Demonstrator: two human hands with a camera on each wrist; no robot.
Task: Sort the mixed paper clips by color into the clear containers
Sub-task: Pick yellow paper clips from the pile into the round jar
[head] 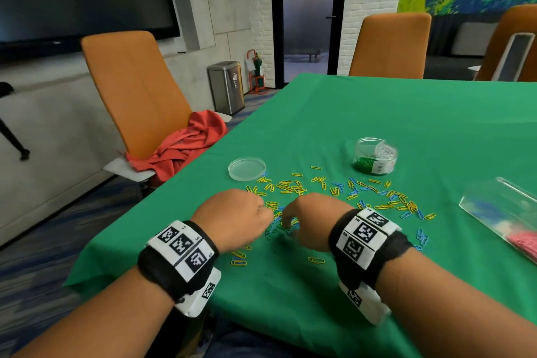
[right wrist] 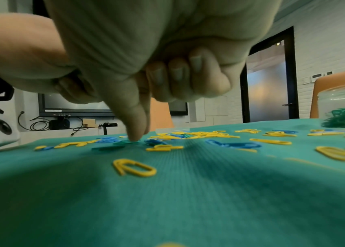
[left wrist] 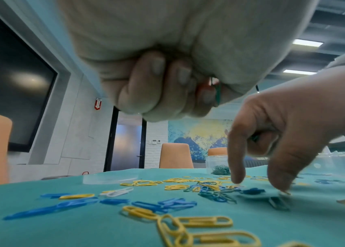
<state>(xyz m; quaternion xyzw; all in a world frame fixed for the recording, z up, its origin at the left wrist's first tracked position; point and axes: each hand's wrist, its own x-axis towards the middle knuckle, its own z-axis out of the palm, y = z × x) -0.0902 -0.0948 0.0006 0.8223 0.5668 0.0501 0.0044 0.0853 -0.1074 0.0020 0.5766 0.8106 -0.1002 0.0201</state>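
While both hands work low over the cloth, the scene reads like this, nearest first:

Left hand (head: 236,216): clenched into a fist just off the cloth. The left wrist view shows green clips (left wrist: 217,93) tucked between palm and curled fingers (left wrist: 144,83), likely a store of one colour, so each find does not need its own trip to a jar.

Right hand (head: 305,219): thumb and forefinger point down, the other fingers are folded. The forefinger tip (left wrist: 236,177) touches the cloth and presses a green clip (right wrist: 126,142), seemingly to drag it free for a pinch. Something green shows inside its folded fingers; I cannot tell what.

Loose clips (head: 293,186): yellow and blue, with a few green ones under the fingertips, scattered flat on the green tablecloth (head: 406,113) from beneath the fingers outward.

Lid (head: 246,168): clear and round, beyond the left knuckles, probably set aside so the jar stays open.

Round jar (head: 374,156): beyond the right fingers, open, holding green clips.

Tilted clear box (head: 502,212): well to the right of the fingers, with red clips inside.
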